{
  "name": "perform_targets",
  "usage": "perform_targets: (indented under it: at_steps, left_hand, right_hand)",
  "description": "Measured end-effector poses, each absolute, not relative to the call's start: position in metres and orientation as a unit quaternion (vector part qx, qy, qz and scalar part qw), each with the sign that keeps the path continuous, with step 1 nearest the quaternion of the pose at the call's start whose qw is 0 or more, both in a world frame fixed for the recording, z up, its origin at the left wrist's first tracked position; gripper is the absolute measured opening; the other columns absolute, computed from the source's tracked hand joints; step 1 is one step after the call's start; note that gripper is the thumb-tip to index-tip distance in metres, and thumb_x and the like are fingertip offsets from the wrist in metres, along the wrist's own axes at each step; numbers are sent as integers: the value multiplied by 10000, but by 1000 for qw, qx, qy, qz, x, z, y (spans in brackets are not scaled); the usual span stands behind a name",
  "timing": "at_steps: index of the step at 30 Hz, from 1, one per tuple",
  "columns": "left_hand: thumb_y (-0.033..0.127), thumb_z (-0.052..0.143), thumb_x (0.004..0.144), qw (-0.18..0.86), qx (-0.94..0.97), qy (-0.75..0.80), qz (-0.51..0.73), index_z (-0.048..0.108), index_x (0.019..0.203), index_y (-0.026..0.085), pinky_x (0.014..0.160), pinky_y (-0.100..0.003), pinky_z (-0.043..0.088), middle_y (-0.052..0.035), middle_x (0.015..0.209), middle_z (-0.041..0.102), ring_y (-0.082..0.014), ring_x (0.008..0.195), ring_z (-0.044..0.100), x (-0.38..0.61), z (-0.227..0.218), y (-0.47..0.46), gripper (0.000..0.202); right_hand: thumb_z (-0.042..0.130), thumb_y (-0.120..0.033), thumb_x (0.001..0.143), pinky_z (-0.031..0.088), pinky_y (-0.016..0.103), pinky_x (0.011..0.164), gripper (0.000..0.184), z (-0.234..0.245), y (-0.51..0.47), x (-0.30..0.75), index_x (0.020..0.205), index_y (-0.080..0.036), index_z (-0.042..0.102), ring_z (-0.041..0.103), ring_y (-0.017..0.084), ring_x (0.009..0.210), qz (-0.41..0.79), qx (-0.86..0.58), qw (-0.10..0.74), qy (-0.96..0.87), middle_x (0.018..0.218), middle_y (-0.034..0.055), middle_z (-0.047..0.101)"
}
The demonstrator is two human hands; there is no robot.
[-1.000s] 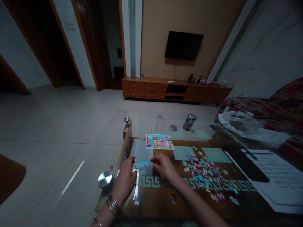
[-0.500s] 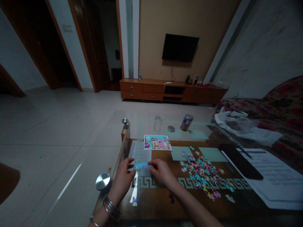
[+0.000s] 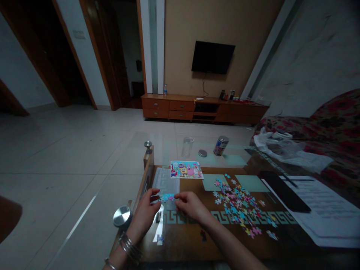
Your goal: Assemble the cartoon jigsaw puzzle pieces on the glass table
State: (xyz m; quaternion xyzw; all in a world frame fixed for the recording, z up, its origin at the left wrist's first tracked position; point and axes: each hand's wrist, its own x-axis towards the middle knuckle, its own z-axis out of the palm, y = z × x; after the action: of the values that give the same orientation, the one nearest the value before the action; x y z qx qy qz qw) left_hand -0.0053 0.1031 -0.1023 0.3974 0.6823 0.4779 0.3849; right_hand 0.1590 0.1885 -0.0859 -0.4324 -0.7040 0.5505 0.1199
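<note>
A short strip of joined jigsaw pieces (image 3: 167, 197), mostly light blue with some pink, lies on the glass table between my hands. At its left end is my left hand (image 3: 148, 204), thumb and fingers apart around the edge. My right hand (image 3: 188, 202) pinches the strip's right end with thumb and forefinger. A printed cartoon picture card (image 3: 186, 170) lies just beyond. To the right spreads a heap of loose jigsaw pieces (image 3: 239, 202). One separate jigsaw piece (image 3: 160, 239) lies nearer me, below my left hand.
Toward the far edge stand a clear jar (image 3: 187, 147) and a printed can (image 3: 221, 145), with a metal lid (image 3: 202, 153) between them. Papers (image 3: 323, 213) and a black phone-like slab (image 3: 287, 193) are at right. A round metal table fitting (image 3: 122, 216) sits beside my left wrist.
My right hand has moved slightly left, its fingertips coming onto the strip's right end. My left hand stays almost where it was. The view has shifted a little.
</note>
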Motion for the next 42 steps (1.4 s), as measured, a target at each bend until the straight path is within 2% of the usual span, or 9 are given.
perform_targets:
  at_steps: [6,11,15,19,22,27,32,42]
  left_hand:
    - [203,516,750,374,399,694,468,529,1061,153,875,-375,525,-145,1154,632,-244,1065,620,-4,-102,103,316]
    - [227,509,769,357,418,702,453,565,1073,166,839,-388,532,-126,1121,656,-265,1062,618,-3,-101,102,315]
    - [214,491,764,330,442,708,441,548,1074,150,851,-366,521,-136,1138,622,-235,1041,611,-4,-103,102,321]
    - [196,497,754,274,471,718,433,561,1037,184,968,-437,445,-83,1118,572,-242,1079,545,-3,-102,100,291]
    - [175,495,777,196,528,730,387,586,1007,202,1029,-459,373,-66,1075,557,-254,1118,487,0,-99,99,249]
    - [159,472,826,133,593,753,252,596,1065,174,931,-383,415,-77,1060,550,-245,1051,490,6,-92,106,269]
    - [101,492,805,129,597,759,227,631,939,186,895,-357,407,-55,1010,548,-226,1007,487,9,-90,117,210]
    - [63,472,814,130,601,764,193,626,907,159,873,-326,397,-72,1010,555,-216,999,495,12,-83,120,203]
  right_hand:
    - [512,-44,777,345,188,502,250,-89,190,160,871,-121,731,471,80,506,532,-436,129,-714,605,-14,615]
    - [539,-68,789,379,198,528,295,-87,192,160,1038,-104,692,521,98,553,506,-466,120,-716,690,12,649]
    - [558,-86,791,415,230,599,283,-86,192,162,1037,-99,696,573,140,653,415,-463,137,-771,761,51,667]
    - [576,-105,801,440,282,773,249,-86,188,164,1003,-158,711,595,186,835,287,-424,171,-842,911,77,655]
    - [610,-127,809,431,298,833,225,-86,185,160,1003,-181,709,566,209,943,243,-395,176,-868,967,81,629]
    - [668,-152,802,427,299,856,231,-86,186,144,1029,-176,700,537,215,979,239,-368,177,-881,992,78,628]
    - [677,-121,792,428,298,838,150,-88,188,135,931,-168,707,541,219,966,232,-372,172,-883,963,72,633]
    - [681,-105,785,424,296,833,108,-93,192,133,872,-167,695,557,217,950,245,-381,173,-875,941,70,646]
